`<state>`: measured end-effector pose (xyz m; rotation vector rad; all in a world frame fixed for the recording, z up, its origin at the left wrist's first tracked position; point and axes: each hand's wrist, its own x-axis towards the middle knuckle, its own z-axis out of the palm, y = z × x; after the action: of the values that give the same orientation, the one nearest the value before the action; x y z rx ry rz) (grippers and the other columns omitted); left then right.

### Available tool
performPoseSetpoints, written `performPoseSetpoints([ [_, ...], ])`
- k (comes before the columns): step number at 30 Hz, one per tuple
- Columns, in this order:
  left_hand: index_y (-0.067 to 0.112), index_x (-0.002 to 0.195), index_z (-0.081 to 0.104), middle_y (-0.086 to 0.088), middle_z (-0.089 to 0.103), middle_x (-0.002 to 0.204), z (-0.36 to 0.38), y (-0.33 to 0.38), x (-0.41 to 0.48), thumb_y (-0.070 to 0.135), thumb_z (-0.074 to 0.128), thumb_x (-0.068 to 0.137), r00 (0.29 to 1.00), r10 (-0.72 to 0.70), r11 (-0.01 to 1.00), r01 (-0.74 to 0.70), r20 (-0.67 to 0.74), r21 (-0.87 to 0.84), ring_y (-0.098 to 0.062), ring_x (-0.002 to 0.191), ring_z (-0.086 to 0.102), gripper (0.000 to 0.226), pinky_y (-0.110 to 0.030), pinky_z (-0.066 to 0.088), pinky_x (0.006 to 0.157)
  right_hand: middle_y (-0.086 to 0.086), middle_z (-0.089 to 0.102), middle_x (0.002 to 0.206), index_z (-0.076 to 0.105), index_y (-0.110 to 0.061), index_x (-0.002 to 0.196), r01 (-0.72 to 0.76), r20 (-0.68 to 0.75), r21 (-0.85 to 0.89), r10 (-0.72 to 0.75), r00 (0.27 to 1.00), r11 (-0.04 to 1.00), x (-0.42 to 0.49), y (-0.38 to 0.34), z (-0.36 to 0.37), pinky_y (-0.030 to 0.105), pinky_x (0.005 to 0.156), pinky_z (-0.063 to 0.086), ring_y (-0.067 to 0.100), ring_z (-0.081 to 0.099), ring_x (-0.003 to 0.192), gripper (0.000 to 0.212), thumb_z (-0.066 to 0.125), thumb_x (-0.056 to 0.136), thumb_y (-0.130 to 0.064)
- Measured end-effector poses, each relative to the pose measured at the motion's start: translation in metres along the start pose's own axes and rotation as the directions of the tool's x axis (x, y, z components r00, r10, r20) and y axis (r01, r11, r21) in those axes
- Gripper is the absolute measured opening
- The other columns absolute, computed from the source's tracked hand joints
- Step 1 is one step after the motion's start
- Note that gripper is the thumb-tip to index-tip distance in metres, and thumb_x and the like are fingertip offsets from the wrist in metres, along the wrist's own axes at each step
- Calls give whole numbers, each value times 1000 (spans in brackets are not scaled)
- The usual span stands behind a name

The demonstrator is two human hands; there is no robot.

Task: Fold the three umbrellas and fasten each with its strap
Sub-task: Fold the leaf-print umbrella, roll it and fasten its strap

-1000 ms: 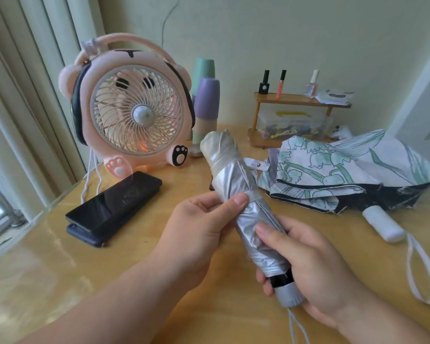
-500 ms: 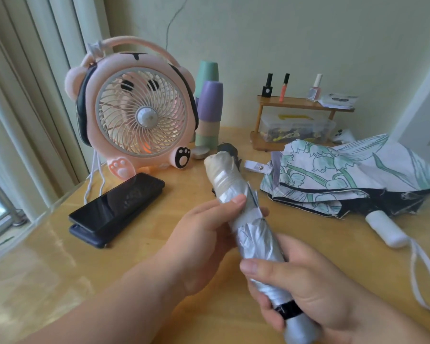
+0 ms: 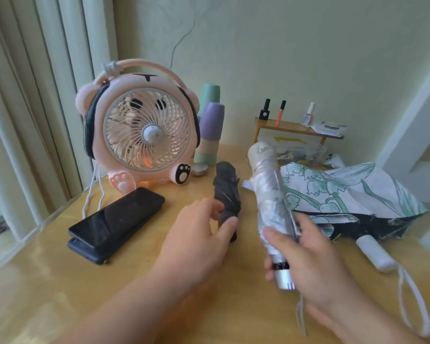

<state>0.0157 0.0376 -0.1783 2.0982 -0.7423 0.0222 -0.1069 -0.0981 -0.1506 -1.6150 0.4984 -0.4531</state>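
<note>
The right hand point(image 3: 308, 256) grips the folded silver umbrella point(image 3: 268, 189) near its handle, holding it tilted above the table point(image 3: 47, 281); the left hand point(image 3: 196, 234), fingers loosely spread and holding nothing, is at the folded dark umbrella point(image 3: 227, 192) lying on the table; the flowered umbrella point(image 3: 358, 192) lies with its cloth loose at the right.

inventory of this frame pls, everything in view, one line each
silver umbrella: 1, silver, folded, in right hand
dark umbrella: 1, dark grey, folded, table centre
floral umbrella: 1, white and green, unfolded, table right
fan: 1, pink, back left
phone: 1, black, on dark slab, left
cups: several stacked, green, purple, beside fan
shelf: 1, wood, back right, three bottles on top
table: 1, light wood
left hand: 1, at dark umbrella's near end
right hand: 1, grips silver umbrella
</note>
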Motion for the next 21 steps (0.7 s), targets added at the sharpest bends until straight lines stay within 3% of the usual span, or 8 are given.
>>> performPoseSetpoints([
  [3,39,131,46,16,50,115,-3,-14,8,56,71,82,980,-34,946,-33,197,322,-11,112,46,57,-29,44,96,14,57,81,55,-1,110,-68,-20,-30,67,998,997,38,-12,1,31,45,48,19,55,49,21,66,94,-8],
  [5,42,131,43,16,53,112,-2,-14,11,54,73,82,967,-78,941,-9,243,339,-13,108,50,58,-30,47,89,14,57,83,56,0,113,-104,-2,-58,104,995,993,64,-17,10,31,47,48,18,55,47,24,66,93,-8],
  [9,41,123,47,15,64,97,7,-14,19,48,71,86,987,-79,958,37,139,284,-14,95,61,45,-35,53,78,15,57,92,49,-7,124,-118,-66,-46,115,991,992,110,-13,40,29,46,49,22,56,58,33,62,93,-6],
  [11,40,117,49,14,65,92,11,-16,22,49,71,86,991,-82,962,52,101,267,-15,93,63,39,-34,53,77,14,60,98,48,-10,125,-123,-117,-235,97,988,964,126,-4,54,28,49,47,27,60,71,35,58,92,-15],
  [13,39,114,50,15,65,91,13,-18,25,47,69,88,994,-91,963,73,57,260,-16,93,63,32,-34,53,76,13,60,113,46,-11,126,-148,-145,-588,77,987,795,130,4,55,31,62,45,31,61,91,41,57,90,-27],
  [15,36,111,51,14,65,91,13,-22,29,44,66,92,996,-93,966,90,-1,243,-17,93,63,25,-33,53,76,11,59,120,46,-12,126,-115,-110,-800,45,993,589,123,9,48,34,72,46,31,59,102,39,55,94,-33],
  [18,34,106,53,13,64,87,15,-25,30,42,65,92,997,-69,970,75,-32,233,-18,89,63,19,-33,53,75,5,59,113,58,-17,112,43,-16,-892,-127,992,450,100,14,33,41,84,52,29,57,106,32,52,96,-43],
  [21,35,100,54,14,63,81,17,-22,28,43,66,90,998,-46,975,54,-38,215,-17,86,63,19,-32,52,71,-6,59,111,66,-23,109,160,17,-879,-305,952,450,75,10,1,37,90,49,18,54,109,29,60,92,-45],
])
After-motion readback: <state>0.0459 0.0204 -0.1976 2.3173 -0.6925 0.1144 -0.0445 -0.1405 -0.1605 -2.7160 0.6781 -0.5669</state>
